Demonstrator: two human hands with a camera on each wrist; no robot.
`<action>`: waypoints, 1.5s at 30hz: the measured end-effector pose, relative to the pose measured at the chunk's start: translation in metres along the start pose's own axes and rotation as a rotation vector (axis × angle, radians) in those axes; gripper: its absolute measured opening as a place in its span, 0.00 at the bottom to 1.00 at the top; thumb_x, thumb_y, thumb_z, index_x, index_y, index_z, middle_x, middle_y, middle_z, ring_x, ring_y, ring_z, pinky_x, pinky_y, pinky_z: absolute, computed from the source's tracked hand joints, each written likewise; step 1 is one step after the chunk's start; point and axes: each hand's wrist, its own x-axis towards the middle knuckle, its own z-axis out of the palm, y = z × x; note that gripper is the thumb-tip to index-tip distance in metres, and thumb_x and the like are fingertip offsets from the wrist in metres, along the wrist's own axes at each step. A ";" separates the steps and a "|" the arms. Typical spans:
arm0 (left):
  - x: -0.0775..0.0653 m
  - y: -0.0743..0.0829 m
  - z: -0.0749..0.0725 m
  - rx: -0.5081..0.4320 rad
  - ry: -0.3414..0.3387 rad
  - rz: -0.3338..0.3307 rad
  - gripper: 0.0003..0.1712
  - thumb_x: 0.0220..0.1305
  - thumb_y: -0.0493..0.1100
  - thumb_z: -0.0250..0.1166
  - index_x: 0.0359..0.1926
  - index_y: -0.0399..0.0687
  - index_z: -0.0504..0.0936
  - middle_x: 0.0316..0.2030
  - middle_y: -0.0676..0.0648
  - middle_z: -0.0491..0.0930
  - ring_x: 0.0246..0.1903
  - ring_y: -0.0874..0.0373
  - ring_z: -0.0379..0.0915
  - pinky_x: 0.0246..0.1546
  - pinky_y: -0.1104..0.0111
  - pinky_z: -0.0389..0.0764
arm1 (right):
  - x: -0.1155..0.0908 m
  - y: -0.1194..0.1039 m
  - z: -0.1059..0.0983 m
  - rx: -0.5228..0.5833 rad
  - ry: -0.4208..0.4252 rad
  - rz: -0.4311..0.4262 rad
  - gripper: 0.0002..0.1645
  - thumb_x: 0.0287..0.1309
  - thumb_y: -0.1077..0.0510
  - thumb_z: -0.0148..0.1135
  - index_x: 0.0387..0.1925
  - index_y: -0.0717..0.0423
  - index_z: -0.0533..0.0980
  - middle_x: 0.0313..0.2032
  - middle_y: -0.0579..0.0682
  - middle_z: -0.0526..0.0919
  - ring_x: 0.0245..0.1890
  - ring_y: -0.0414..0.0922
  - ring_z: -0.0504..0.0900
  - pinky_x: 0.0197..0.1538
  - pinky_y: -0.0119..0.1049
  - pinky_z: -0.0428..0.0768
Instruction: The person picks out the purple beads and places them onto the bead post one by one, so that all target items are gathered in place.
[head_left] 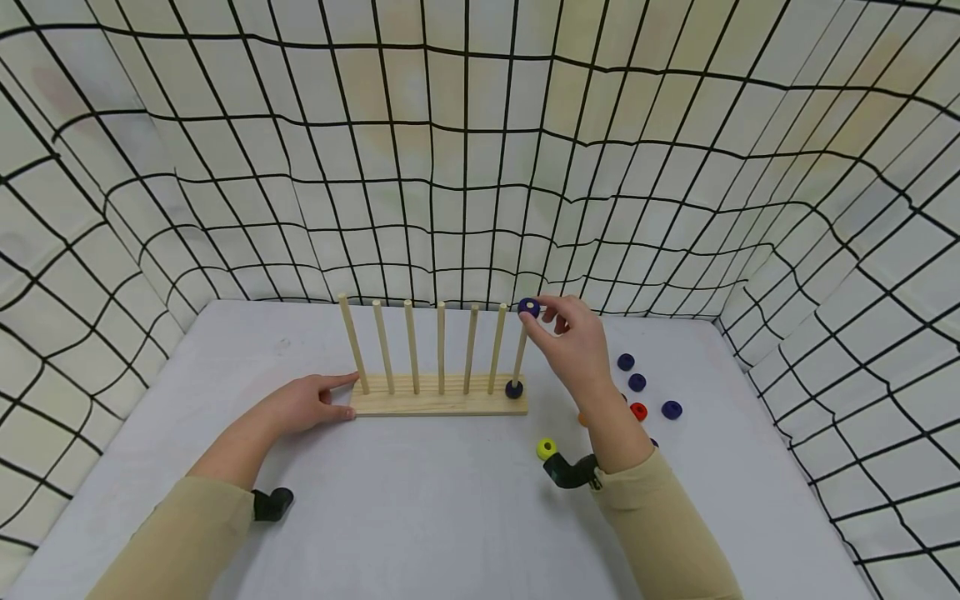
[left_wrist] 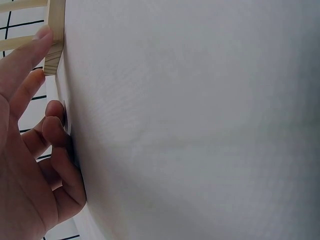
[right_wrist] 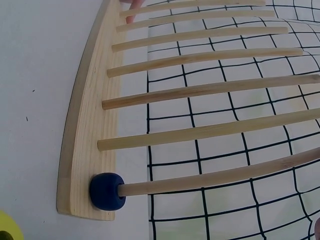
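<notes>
A wooden peg board point(head_left: 438, 406) with several upright pegs stands on the table. My left hand point(head_left: 303, 404) holds its left end, thumb at the front edge and index finger toward the back; the other fingers are bent in the left wrist view. My right hand point(head_left: 573, 342) pinches a dark blue bead point(head_left: 528, 307) between thumb and fingers at the tip of the rightmost peg. Whether the peg has entered its hole I cannot tell. Another blue bead point(right_wrist: 107, 191) sits at the base of that peg. The right wrist view hardly shows the right hand.
Loose beads lie right of the board: several dark blue ones point(head_left: 672, 410), a red bead point(head_left: 638, 412), a yellow bead point(head_left: 547, 449) and an orange bead point(head_left: 582, 419) partly hidden by the right arm. A white backdrop with a black grid point(head_left: 465, 158) surrounds the white table point(head_left: 420, 517).
</notes>
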 end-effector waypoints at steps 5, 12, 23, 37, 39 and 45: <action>0.000 0.000 0.000 -0.002 -0.001 -0.001 0.45 0.58 0.59 0.71 0.73 0.49 0.66 0.27 0.47 0.66 0.27 0.55 0.60 0.29 0.63 0.62 | -0.001 0.002 0.000 0.007 0.009 -0.005 0.18 0.62 0.49 0.68 0.48 0.55 0.83 0.33 0.48 0.76 0.34 0.46 0.70 0.37 0.40 0.71; -0.001 0.001 -0.001 0.002 -0.001 0.005 0.45 0.59 0.59 0.71 0.73 0.48 0.66 0.27 0.47 0.66 0.27 0.55 0.60 0.30 0.63 0.62 | -0.001 0.004 0.000 -0.005 0.005 0.002 0.18 0.62 0.48 0.68 0.48 0.55 0.83 0.33 0.48 0.76 0.34 0.46 0.70 0.36 0.40 0.71; -0.001 0.002 -0.001 0.001 -0.001 -0.003 0.45 0.59 0.59 0.71 0.73 0.49 0.66 0.27 0.47 0.66 0.28 0.55 0.61 0.29 0.63 0.62 | -0.001 0.003 0.000 0.000 0.013 -0.006 0.18 0.61 0.49 0.69 0.47 0.55 0.84 0.33 0.48 0.76 0.34 0.46 0.70 0.36 0.40 0.71; -0.002 0.003 -0.002 0.005 -0.005 -0.001 0.46 0.58 0.60 0.71 0.73 0.49 0.66 0.27 0.47 0.65 0.27 0.55 0.60 0.30 0.63 0.61 | -0.001 0.004 0.000 -0.003 0.011 -0.007 0.18 0.62 0.48 0.68 0.49 0.54 0.83 0.33 0.47 0.76 0.33 0.46 0.70 0.36 0.39 0.70; -0.001 0.002 -0.001 0.005 -0.006 0.001 0.46 0.58 0.60 0.71 0.73 0.49 0.66 0.27 0.47 0.65 0.27 0.55 0.60 0.30 0.63 0.61 | -0.001 0.005 0.000 0.000 0.009 0.001 0.19 0.62 0.47 0.68 0.49 0.54 0.83 0.33 0.47 0.76 0.33 0.46 0.69 0.36 0.39 0.70; -0.001 0.002 -0.001 0.007 -0.005 -0.003 0.46 0.58 0.60 0.71 0.73 0.50 0.66 0.27 0.47 0.65 0.27 0.55 0.60 0.30 0.63 0.61 | -0.001 0.004 -0.001 0.011 0.002 0.018 0.19 0.62 0.47 0.68 0.50 0.52 0.83 0.32 0.47 0.76 0.32 0.46 0.69 0.35 0.39 0.70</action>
